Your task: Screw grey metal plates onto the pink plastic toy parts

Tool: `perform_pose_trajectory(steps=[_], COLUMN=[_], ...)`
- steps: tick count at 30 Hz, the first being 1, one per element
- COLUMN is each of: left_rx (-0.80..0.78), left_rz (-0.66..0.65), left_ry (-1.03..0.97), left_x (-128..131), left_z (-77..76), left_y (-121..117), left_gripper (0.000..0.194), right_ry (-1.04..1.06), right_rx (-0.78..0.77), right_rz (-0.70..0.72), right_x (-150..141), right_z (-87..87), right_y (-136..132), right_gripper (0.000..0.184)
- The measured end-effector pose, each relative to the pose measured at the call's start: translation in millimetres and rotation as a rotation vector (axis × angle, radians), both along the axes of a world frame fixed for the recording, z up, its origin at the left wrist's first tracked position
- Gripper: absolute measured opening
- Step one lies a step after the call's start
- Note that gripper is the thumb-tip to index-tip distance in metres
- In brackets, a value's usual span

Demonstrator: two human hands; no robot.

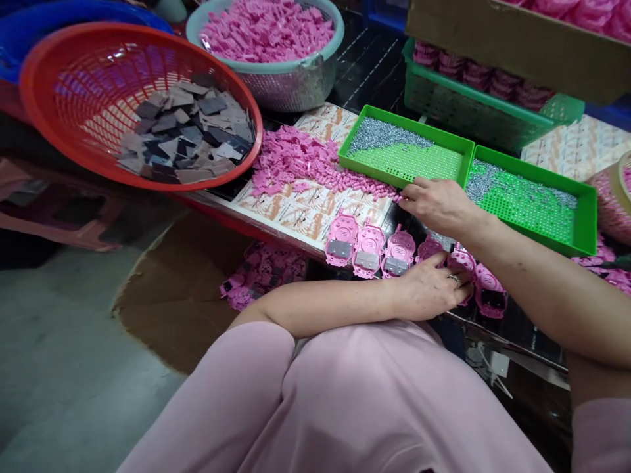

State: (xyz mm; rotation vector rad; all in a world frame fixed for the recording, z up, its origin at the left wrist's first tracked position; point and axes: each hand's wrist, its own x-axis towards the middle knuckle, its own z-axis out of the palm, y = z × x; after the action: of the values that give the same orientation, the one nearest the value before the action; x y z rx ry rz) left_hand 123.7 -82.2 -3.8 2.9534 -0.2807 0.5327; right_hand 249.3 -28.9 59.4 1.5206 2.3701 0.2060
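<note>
A row of pink plastic casings (367,246) lies along the near edge of the table, several with grey or dark rectangular pieces set in them. My left hand (430,288), with a ring on one finger, rests over the casings right of the row's middle. Its fingers are spread on them and partly cover them. Farther back, my right hand (440,205) reaches to the end of a strip of small pink plastic pieces (362,184). Its fingertips are pinched together there; what is between them is hidden.
Green trays (409,148) of small silvery metal parts stand behind my hands. Left are a red basket (142,118) of grey flat pieces and a pale basket (296,79) of pink parts. A cardboard box (513,43) sits above a green crate (473,102). More casings (263,272) lie below the table.
</note>
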Motion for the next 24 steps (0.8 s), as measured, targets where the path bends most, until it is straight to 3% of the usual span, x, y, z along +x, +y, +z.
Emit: perform_pose_trajectory(steps=[4,13,24], left_rx=[-0.008,0.015,0.032], left_rz=[-0.005,-0.016,-0.018], left_ry=[-0.012,0.003,0.008], left_x=[1,1,1], left_z=[-0.5,0.0,1.3], left_y=[0,2,1], left_gripper=[0.03,0.029,0.027], right_ry=[-0.077,0.021,-0.025], right_rx=[-0.024,0.01,-0.023], right_rz=[0.077,-0.118,-0.106], right_x=[-1,9,-10], right_z=[1.4,6.6,-4.1], right_y=[6,2,1], right_gripper=[0.025,0.025,0.034])
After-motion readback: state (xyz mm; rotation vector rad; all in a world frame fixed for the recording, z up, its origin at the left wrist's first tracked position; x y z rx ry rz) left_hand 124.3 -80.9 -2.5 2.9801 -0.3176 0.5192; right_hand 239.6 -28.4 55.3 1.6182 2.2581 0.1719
